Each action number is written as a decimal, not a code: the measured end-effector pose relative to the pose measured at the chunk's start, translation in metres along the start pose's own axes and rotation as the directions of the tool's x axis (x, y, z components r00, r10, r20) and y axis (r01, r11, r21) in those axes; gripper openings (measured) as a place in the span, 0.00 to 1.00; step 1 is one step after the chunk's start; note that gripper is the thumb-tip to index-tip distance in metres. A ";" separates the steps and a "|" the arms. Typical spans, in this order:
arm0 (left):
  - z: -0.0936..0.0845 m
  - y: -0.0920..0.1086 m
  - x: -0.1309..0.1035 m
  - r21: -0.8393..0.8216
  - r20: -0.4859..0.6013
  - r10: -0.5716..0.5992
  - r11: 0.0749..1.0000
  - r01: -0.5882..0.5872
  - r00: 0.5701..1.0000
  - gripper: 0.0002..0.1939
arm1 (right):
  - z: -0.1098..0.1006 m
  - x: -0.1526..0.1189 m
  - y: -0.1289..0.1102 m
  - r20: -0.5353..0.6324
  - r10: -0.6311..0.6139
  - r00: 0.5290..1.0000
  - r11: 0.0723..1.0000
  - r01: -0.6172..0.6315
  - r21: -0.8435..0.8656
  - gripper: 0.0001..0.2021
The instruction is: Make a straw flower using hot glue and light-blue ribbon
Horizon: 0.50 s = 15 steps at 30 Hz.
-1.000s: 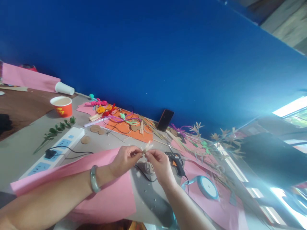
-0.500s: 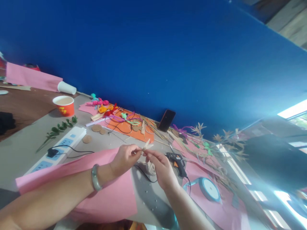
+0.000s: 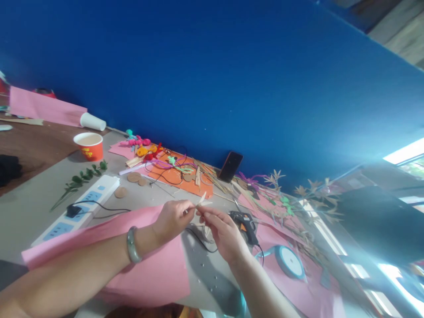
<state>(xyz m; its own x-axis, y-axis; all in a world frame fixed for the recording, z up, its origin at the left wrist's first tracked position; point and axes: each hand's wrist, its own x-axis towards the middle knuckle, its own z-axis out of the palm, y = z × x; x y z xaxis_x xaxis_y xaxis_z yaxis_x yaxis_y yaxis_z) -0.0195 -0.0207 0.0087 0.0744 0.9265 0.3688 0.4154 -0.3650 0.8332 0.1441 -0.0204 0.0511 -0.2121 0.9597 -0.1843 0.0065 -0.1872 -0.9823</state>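
Seemingly partway along, to judge by the pale leaf piece (image 3: 202, 198): two blades already together at one base, up over the middle of the table (image 3: 43, 194), not yet laid down. From the left hand (image 3: 175, 221), a tight pinch of thumb and forefinger on that base; from the right hand (image 3: 225, 229), a second pinch just beside, apparently on the same piece, with the exact contact hidden by the fingers. Now the counts, from left to right: one white cup (image 3: 93, 122) on its side; one red paper cup (image 3: 92, 150), upright; one green sprig (image 3: 77, 182); one power strip (image 3: 88, 194) with one black plug (image 3: 73, 210) in it; three round brown discs (image 3: 121, 192) in the open near the strip, others among the clutter too jumbled to count; one bracelet (image 3: 131, 243) on the left wrist; one large pink sheet (image 3: 165, 274) under the left forearm; one orange sheet (image 3: 198, 189) behind the hands; several small white beads (image 3: 215, 286), too tiny to count surely; one phone (image 3: 231, 166), propped against the blue wall (image 3: 198, 66); one glue gun (image 3: 245, 223), untouched, near the right hand; one roll of blue ribbon (image 3: 289, 262); farthest right, pale dried flowers (image 3: 274, 177), uncountable through blur.
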 end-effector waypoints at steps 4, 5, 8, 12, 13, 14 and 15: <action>0.001 0.000 -0.001 0.031 -0.004 0.021 0.999 -0.021 1.000 0.08 | 0.001 0.000 -0.003 0.011 0.017 1.000 0.999 -0.017 0.036 0.10; 0.001 0.000 -0.001 0.042 -0.005 0.026 0.999 -0.025 1.000 0.09 | 0.001 0.000 -0.003 0.010 0.021 1.000 0.999 -0.021 0.040 0.10; 0.002 -0.001 -0.001 0.054 -0.004 0.039 0.998 -0.038 0.999 0.09 | 0.001 0.000 -0.004 0.005 0.029 1.000 0.999 -0.029 0.035 0.10; 0.004 -0.003 -0.002 0.064 -0.022 0.058 0.996 -0.057 0.998 0.09 | 0.001 0.000 -0.004 0.001 0.025 1.000 0.999 -0.025 0.022 0.10; 0.004 -0.003 -0.002 0.067 -0.030 0.064 0.996 -0.062 0.998 0.09 | 0.001 0.000 -0.004 -0.001 0.024 1.000 1.000 -0.024 0.020 0.10; 0.004 -0.003 -0.002 0.067 -0.035 0.069 0.996 -0.066 0.997 0.09 | 0.000 0.000 -0.004 -0.002 0.024 1.000 1.000 -0.024 0.021 0.10; 0.005 -0.004 -0.002 0.063 -0.039 0.074 0.995 -0.071 0.997 0.09 | 0.000 0.000 -0.004 -0.002 0.024 1.000 0.999 -0.023 0.023 0.10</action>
<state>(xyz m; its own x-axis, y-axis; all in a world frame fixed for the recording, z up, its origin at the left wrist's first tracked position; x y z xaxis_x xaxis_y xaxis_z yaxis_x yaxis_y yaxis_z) -0.0169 -0.0212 0.0028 0.0694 0.8928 0.4451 0.4654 -0.4236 0.7771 0.1436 -0.0199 0.0551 -0.2102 0.9554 -0.2074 -0.0111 -0.2144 -0.9767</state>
